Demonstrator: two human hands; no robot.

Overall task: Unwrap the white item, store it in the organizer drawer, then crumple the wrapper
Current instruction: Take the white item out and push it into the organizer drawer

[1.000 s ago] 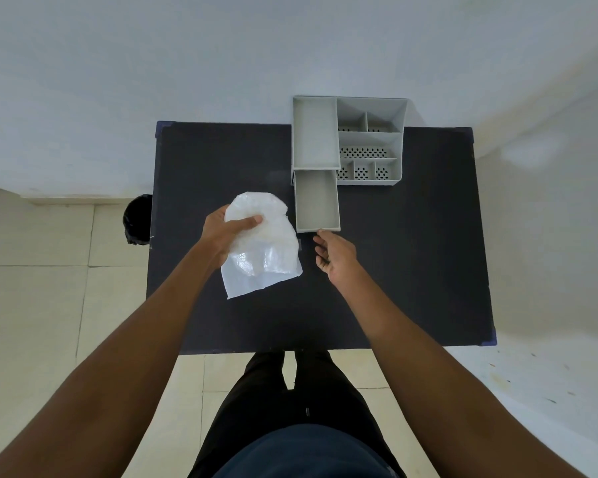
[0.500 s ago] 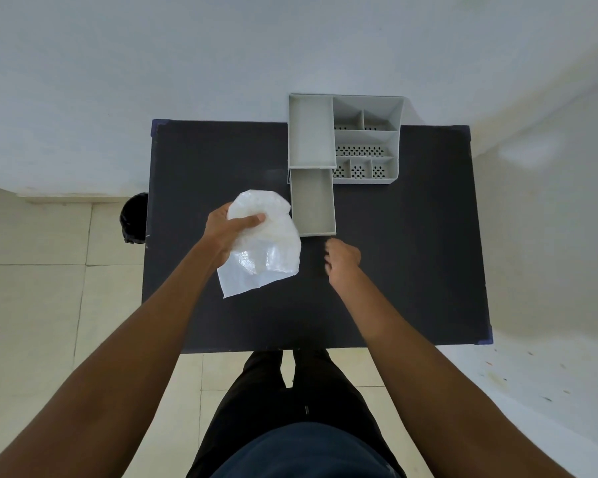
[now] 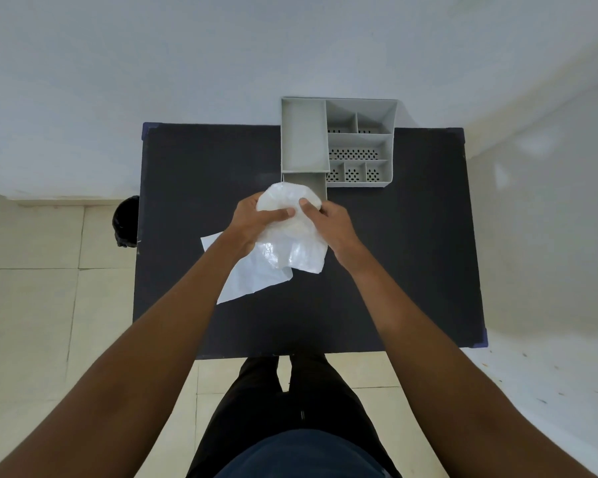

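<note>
Both my hands hold a white item wrapped in crinkled clear plastic [image 3: 292, 205], raised over the black table. My left hand [image 3: 251, 224] grips its left side and my right hand [image 3: 330, 224] grips its right side, thumbs pressed on top. The loose wrapper [image 3: 297, 253] hangs below the hands, and a flat white flap [image 3: 249, 279] spreads toward the lower left. Behind stands the grey organizer [image 3: 359, 144], with its pulled-out drawer [image 3: 320, 188] mostly hidden by the bundle.
The black table [image 3: 411, 253] stands against a white wall. A black bin [image 3: 126, 217] sits on the tiled floor at the table's left edge. My legs are at the table's near edge.
My right hand left the table by the drawer front and took hold of the bundle. The bundle moved right and up, now covering most of the open drawer.
</note>
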